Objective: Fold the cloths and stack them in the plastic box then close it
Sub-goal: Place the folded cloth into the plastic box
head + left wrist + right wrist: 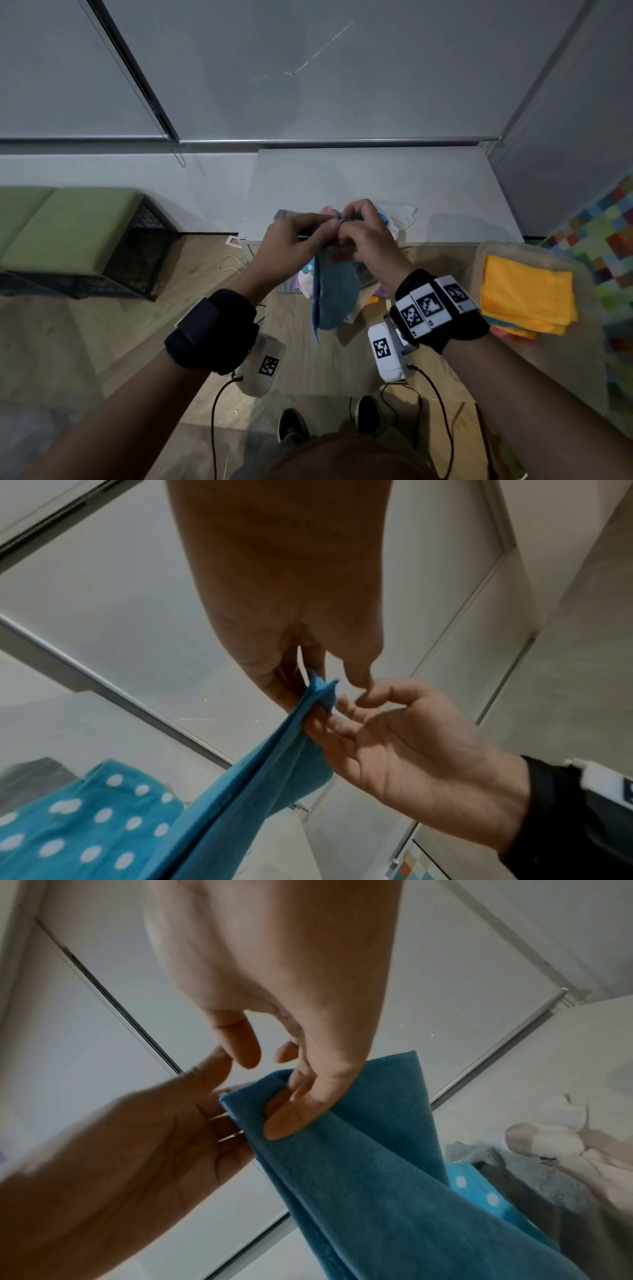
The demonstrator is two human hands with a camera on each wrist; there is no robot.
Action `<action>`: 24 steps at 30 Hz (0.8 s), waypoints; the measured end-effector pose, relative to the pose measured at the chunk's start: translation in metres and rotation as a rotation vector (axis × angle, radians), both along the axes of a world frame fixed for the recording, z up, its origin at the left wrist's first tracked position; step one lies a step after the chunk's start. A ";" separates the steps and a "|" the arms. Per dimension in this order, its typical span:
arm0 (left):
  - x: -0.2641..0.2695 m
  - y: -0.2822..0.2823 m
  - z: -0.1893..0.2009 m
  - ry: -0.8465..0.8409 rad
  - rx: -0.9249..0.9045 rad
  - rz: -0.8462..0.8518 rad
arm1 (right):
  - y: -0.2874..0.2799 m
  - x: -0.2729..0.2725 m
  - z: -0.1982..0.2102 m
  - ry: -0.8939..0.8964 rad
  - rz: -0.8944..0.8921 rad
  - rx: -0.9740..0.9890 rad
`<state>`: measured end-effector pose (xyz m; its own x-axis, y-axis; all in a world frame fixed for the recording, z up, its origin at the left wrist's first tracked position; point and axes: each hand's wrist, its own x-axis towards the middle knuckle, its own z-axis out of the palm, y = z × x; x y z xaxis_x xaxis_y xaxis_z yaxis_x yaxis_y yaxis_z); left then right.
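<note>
Both hands meet in front of me over the near edge of the white table (376, 171). My left hand (327, 226) and right hand (347, 219) both pinch the top edge of a plain blue cloth (334, 294), which hangs down folded lengthwise. In the left wrist view the left hand (303, 681) pinches the cloth's corner (322, 689). My right hand (284, 1107) presses its thumb on the blue cloth (359, 1164). The plastic box (534, 250) stands open at the right with a folded orange cloth (527, 294) on top of its stack.
A pile of loose cloths (397, 214) lies on the table behind my hands, among them a blue one with white dots (85, 831). A green-cushioned black crate (68, 233) stands at the left. A colourful mat (609, 233) lies far right. Cables trail over the wooden floor.
</note>
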<state>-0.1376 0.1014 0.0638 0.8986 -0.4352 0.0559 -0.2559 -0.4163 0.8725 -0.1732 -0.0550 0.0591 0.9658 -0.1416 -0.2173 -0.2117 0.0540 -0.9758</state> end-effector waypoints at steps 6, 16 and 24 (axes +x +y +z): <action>0.003 0.013 -0.002 -0.037 0.036 -0.041 | -0.006 -0.004 0.007 -0.048 0.103 -0.009; 0.008 0.029 -0.001 -0.079 -0.051 0.022 | -0.027 -0.012 -0.017 -0.220 0.147 -0.829; 0.009 0.044 0.002 0.058 -0.036 -0.036 | -0.016 -0.008 -0.044 -0.229 0.218 -0.458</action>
<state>-0.1283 0.1453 0.0658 0.8848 -0.4656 0.0208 -0.2189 -0.3757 0.9005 -0.1807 -0.0711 0.0146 0.9986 0.0365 0.0380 0.0495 -0.4075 -0.9119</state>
